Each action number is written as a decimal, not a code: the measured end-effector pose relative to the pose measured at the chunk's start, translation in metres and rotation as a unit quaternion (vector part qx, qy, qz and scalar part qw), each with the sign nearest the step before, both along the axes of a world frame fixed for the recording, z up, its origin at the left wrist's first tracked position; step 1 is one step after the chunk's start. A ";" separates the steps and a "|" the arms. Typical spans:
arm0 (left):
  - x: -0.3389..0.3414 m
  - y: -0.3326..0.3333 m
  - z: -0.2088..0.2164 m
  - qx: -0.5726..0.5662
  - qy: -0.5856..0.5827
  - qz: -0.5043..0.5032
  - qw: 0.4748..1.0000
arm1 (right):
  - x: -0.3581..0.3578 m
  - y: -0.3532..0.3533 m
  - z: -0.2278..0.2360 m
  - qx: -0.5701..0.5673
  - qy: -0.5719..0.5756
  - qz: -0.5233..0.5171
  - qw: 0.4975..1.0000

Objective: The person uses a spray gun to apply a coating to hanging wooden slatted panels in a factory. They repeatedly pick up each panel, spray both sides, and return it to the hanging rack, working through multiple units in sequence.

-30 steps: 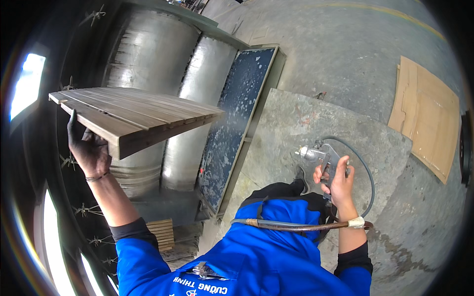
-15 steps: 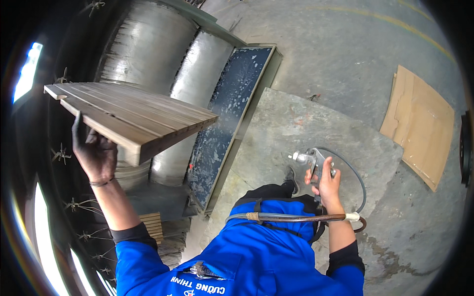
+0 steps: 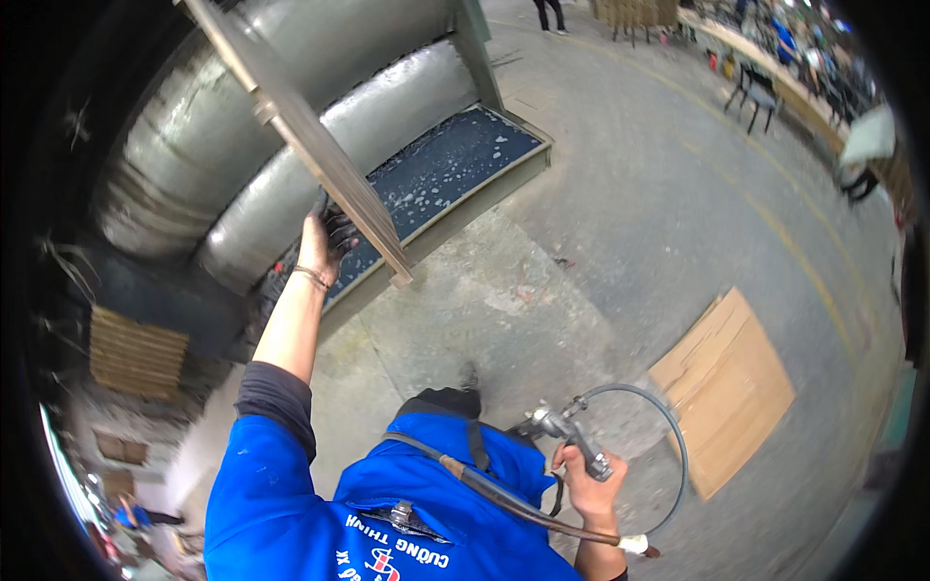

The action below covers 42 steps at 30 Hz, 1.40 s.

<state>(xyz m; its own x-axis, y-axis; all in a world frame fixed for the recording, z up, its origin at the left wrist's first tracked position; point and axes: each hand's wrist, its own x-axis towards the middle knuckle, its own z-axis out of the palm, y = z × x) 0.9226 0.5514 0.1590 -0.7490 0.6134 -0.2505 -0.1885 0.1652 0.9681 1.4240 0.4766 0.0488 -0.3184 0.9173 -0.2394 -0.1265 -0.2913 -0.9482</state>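
Observation:
My left hand [image 3: 327, 240], its fingers darkly stained, holds up a slatted wooden panel [image 3: 315, 140]. The panel stands steeply tilted, almost edge-on, and the fingers press against its near side. Low at the right, my right hand [image 3: 589, 484] is wrapped round the grip of a metal spray gun [image 3: 567, 431]. A thin grey hose [image 3: 681, 436] loops away from the gun. A thicker brown hose [image 3: 513, 499] runs across my front to my right wrist.
Beyond the panel, large curved metal sheets [image 3: 387, 92] rise over a tray of dark, foam-flecked liquid [image 3: 450, 160]. Flat cardboard [image 3: 731, 397] lies on the concrete floor at right. A stack of slatted wood [image 3: 136, 353] sits at left. A person's legs [image 3: 549, 15] show far off.
My left hand has swung the panel rightward and turned it from a level slant to nearly upright. My right hand has dropped lower with the spray gun. The view has turned right.

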 end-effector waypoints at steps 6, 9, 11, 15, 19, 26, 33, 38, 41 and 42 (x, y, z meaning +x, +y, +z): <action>-0.047 -0.021 -0.033 -0.010 -0.002 0.035 0.999 | -0.041 0.034 0.060 0.230 -0.049 0.078 0.969; -0.081 -0.027 -0.049 -0.046 0.027 0.035 0.998 | -0.080 0.049 0.067 0.237 -0.085 0.114 0.961; -0.105 -0.028 -0.063 -0.066 0.050 0.035 0.996 | -0.111 0.054 0.064 0.192 -0.112 0.124 0.967; -0.147 -0.027 -0.082 -0.078 0.051 0.024 0.995 | -0.166 0.064 0.065 0.160 -0.152 0.149 0.964; -0.181 -0.016 -0.098 -0.087 0.064 -0.020 0.994 | -0.220 0.084 0.080 0.224 -0.120 0.131 0.958; -0.288 0.027 -0.154 -0.109 0.036 -0.081 0.990 | -0.347 0.143 0.145 0.446 -0.076 0.114 0.884; -0.371 0.062 -0.199 -0.112 0.042 -0.039 0.992 | -0.454 0.179 0.205 0.535 -0.009 0.078 0.841; -0.418 0.089 -0.220 -0.134 -0.020 -0.060 0.989 | -0.505 0.200 0.243 0.559 -0.001 0.034 0.829; -0.443 0.113 -0.227 -0.148 -0.069 -0.084 0.983 | -0.532 0.217 0.263 0.560 0.016 -0.006 0.828; -0.448 0.122 -0.229 -0.158 -0.083 -0.085 0.980 | -0.540 0.225 0.270 0.561 0.041 0.001 0.827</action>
